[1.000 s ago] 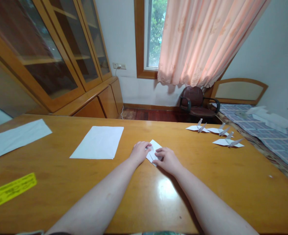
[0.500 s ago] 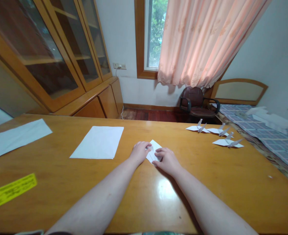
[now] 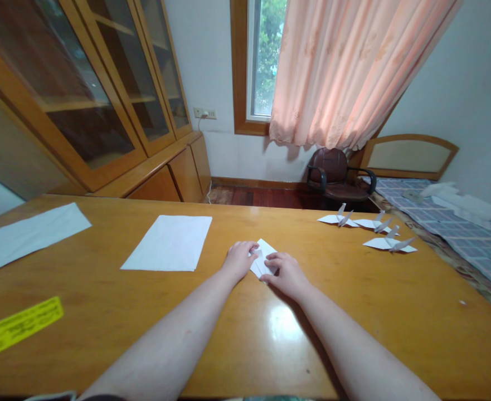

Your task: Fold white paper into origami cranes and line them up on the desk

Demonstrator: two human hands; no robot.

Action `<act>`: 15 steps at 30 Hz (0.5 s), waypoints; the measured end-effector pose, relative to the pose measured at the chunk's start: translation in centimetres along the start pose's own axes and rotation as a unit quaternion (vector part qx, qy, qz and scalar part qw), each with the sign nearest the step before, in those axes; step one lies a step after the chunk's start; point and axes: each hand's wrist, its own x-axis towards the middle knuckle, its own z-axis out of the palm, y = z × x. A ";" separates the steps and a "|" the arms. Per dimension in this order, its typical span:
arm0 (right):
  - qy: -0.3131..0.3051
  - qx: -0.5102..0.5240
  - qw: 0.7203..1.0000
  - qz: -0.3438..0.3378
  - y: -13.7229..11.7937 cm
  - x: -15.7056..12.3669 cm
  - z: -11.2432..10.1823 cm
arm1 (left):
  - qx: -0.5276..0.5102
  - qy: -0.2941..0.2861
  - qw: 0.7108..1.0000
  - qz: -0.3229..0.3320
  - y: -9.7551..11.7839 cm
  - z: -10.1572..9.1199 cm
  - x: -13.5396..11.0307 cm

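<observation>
A small piece of folded white paper (image 3: 260, 259) lies on the wooden table between my hands, shaped like a narrow diamond with crease lines showing. My left hand (image 3: 240, 258) is closed on its left edge, fingers curled over the top. From the right, my right hand (image 3: 285, 271) grips the other edge, thumb near the bottom point and fingers bent over the paper. Parts of the paper's sides are hidden under the fingers. Left of my hands lie flat white sheets (image 3: 168, 243). Three folded paper cranes (image 3: 389, 244) stand at the table's far right.
Another long white sheet (image 3: 32, 236) lies at the table's left end, above a yellow label (image 3: 19, 328) with print. Beyond the table (image 3: 228, 356) are a glass-door cabinet (image 3: 90, 111), a brown armchair (image 3: 331, 172) and a bed (image 3: 450, 217).
Both hands stay in nearly the same pose on the folded paper. The whole view shifts very slightly.
</observation>
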 end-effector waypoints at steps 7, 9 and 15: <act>-0.006 0.015 1.000 0.003 0.7 0.3 0.3 | 0.001 -0.006 1.000 -0.005 0.2 -0.3 0.0; -0.007 0.010 1.000 0.002 0.8 0.4 0.5 | 0.011 -0.013 1.000 -0.003 0.4 -0.4 0.0; -0.003 -0.003 1.000 0.000 0.7 0.4 0.5 | 0.015 -0.011 1.000 0.013 0.3 -0.3 0.1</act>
